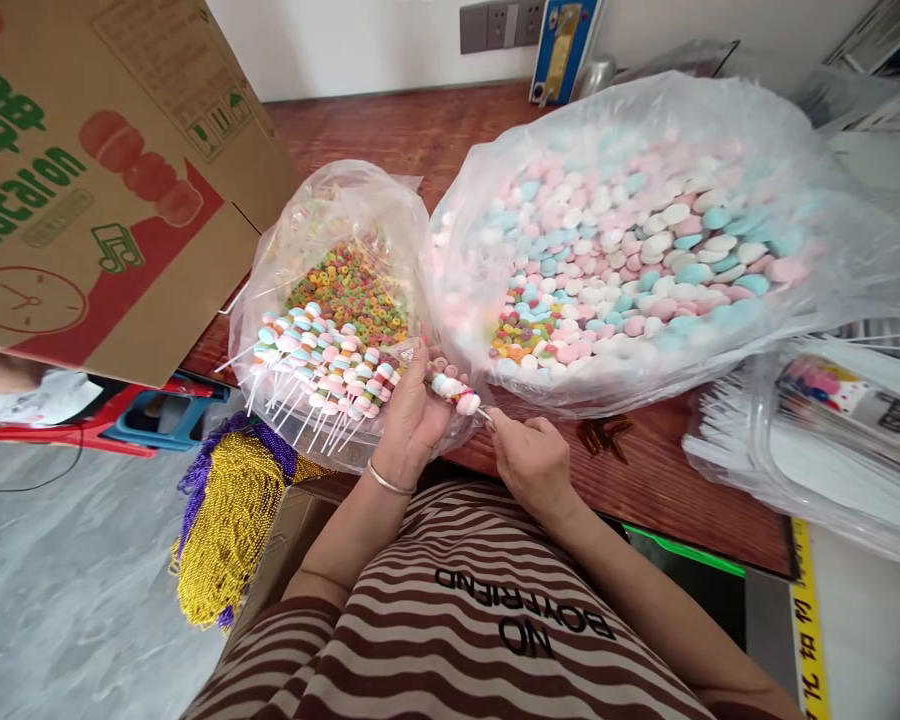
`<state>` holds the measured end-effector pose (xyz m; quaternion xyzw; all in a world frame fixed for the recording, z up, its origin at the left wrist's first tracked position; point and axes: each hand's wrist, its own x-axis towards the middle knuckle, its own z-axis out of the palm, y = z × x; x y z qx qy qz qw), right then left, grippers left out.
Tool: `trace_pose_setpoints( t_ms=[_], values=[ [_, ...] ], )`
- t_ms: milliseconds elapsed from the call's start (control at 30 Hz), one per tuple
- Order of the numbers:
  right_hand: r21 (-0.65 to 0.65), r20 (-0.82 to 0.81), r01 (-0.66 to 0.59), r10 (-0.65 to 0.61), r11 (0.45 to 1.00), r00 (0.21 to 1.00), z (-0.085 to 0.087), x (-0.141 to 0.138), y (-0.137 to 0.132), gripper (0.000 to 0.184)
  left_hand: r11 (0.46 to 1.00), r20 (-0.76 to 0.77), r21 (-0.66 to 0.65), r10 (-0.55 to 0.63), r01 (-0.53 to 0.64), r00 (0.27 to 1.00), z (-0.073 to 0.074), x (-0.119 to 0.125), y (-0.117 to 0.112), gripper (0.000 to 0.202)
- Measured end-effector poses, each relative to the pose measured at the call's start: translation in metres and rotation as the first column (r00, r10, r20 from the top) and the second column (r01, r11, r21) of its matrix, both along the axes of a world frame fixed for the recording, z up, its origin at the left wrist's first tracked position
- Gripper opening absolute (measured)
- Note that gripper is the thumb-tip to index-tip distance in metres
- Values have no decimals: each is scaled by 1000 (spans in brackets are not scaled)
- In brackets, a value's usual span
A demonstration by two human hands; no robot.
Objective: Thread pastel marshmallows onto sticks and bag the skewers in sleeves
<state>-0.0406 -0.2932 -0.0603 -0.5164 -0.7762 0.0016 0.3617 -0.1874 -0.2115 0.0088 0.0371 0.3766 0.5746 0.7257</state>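
Observation:
A candy skewer of marshmallows and small gummy rings lies across the fingers of my left hand, which is turned palm up, thumb raised, a bracelet on its wrist. The white stick's lower end is pinched between the thumb and forefinger of my right hand. Left of my left hand, several finished marshmallow skewers lie in a pile with their sticks toward me. They rest on a clear bag of coloured gummy rings. To the right spreads a large clear bag of pink, white and blue marshmallows.
A printed cardboard box stands at left on the brown wooden table. At right lie white sticks and plastic packaging. Gold and purple bead strings hang at lower left. Brown twist ties lie near my right hand.

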Motion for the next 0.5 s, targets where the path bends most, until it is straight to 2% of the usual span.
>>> trace_pose_setpoints(
  t_ms=[67,100,133,200,267,333,400,467,500],
  values=[
    [-229,-272,-71,6,971,962,5,-1,-2,27,996,10,72,-56,56,998,2,-1,-2,15],
    [-344,-416,-143,-14,928,909,8,-1,-3,27,991,6,110,-80,78,997,3,-2,-3,10],
    [-436,-552,-242,-45,867,832,12,-3,-5,27,986,-1,140,-92,92,996,2,-2,-4,9],
    [-498,-791,-492,-141,714,596,17,-5,-8,28,980,1,176,-92,90,996,0,-1,-6,11],
    [-396,-918,-725,-272,564,290,21,-8,-9,28,979,58,196,-69,57,996,-3,0,-8,11],
    [-236,-915,-861,-400,450,42,22,-10,-10,26,979,137,201,-47,19,989,-5,2,-8,12],
    [-128,-876,-916,-476,381,-76,22,-12,-11,24,981,207,193,-29,-11,978,-7,4,-7,15],
    [-92,-862,-931,-496,354,-103,21,-14,-11,25,986,251,169,-28,-16,968,-8,6,-5,18],
    [-105,-870,-927,-485,360,-90,21,-15,-11,26,989,252,148,-30,-8,967,-8,7,-4,20]
  ],
)
